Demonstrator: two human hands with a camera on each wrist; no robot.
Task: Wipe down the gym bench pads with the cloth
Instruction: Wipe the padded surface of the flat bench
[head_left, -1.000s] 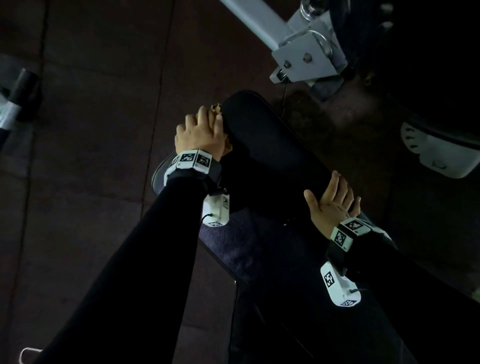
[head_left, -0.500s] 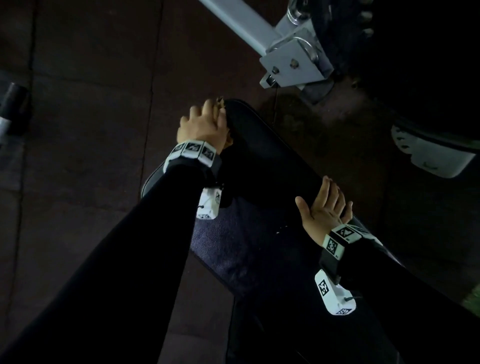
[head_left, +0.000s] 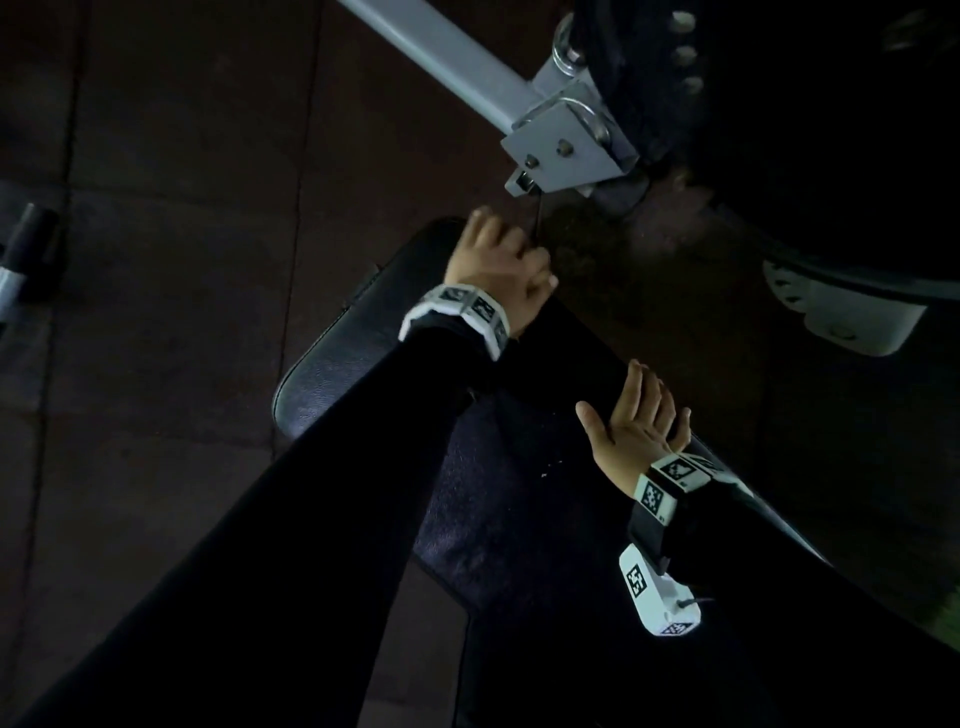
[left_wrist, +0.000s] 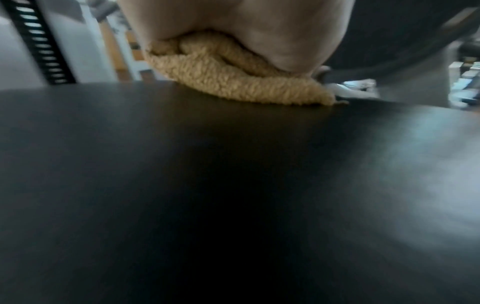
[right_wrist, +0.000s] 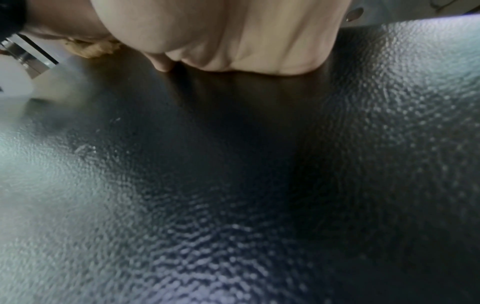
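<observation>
A black gym bench pad (head_left: 353, 358) runs from the middle of the head view toward the lower right. My left hand (head_left: 498, 265) is at the pad's far right corner, fingers curled round a bunched tan cloth (left_wrist: 233, 80) that it presses on the pad (left_wrist: 233, 185). From the head view the cloth is hidden under the hand. My right hand (head_left: 636, 426) lies flat with straight fingers on the pad's right edge, palm down on the textured vinyl (right_wrist: 233, 185). In the right wrist view a bit of the cloth (right_wrist: 91, 48) shows at the upper left.
A grey steel frame beam with a bolted bracket (head_left: 566, 140) stands just beyond the pad's far end. A large dark machine with a white base (head_left: 841, 312) fills the upper right. Dark floor tiles (head_left: 171, 260) lie left of the bench, with a bar end (head_left: 26, 249) at the left edge.
My left hand has slid with the cloth from the pad's far left edge across to its far right corner. The right hand has stayed flat on the right edge.
</observation>
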